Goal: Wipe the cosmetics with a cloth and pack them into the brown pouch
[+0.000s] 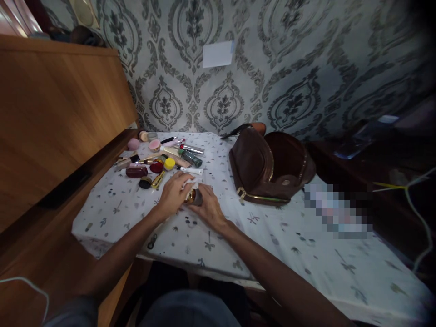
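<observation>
Lower center: right hand (209, 206) curled around a small gold-and-clear jar (190, 196), gripping it just over the tablecloth (180, 236). Left hand (173, 190) pinches a white tissue (193, 182) against the jar's top; exact finger contact partly hidden. Judgement: mid-wipe on this one piece, not finished. Just beyond, left of center: loose makeup, incl. gold lipstick (158, 180), yellow-lidded pot (169, 164), green bottle (190, 157), pink sponge (133, 144). No hand on those; can't tell which are done and which are left. Right of center: brown bag (250, 159), unzipped, contents not visible. Far back: patterned wall (225, 100).
</observation>
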A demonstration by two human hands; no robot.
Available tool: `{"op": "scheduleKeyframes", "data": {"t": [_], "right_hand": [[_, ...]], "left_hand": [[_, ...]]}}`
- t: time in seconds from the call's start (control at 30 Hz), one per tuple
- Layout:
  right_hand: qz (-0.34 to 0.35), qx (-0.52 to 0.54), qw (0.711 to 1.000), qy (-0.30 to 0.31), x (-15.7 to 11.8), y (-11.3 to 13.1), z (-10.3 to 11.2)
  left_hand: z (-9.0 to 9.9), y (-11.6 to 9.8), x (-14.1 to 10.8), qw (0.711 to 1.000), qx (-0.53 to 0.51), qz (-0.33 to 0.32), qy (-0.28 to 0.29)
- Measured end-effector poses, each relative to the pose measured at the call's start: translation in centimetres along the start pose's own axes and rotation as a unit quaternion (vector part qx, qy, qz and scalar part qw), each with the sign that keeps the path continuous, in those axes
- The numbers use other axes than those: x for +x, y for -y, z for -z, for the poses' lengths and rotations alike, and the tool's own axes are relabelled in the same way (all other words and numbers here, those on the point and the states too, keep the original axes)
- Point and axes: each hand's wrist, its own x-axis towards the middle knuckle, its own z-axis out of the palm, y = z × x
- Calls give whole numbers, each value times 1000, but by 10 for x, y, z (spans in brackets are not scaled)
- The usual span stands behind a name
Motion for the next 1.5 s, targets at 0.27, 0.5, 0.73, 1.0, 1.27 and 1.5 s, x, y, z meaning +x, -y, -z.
{"op": "scheduleKeyframes", "data": {"t": [0.27,0.5,0.73,1.0,1.27,1.5], "right_hand": [[-28,37,999,-2,0,-2,4],[-56,41,998,-12,-1,-5,2],[-56,43,997,-13,0,-8,1],[-48,53,997,-17,0,-5,2],[-36,43,998,0,2,-5,2],[-6,31,999,15,-1,-11,3]], "left_hand": [[0,36,-8,983,-144,109,18],[-1,35,-28,974,-181,131,35],[2,26,-43,992,-116,18,36],[1,7,-52,982,-10,-162,100],[-4,21,-35,983,84,-114,119],[-7,30,-32,992,-2,10,127]]}}
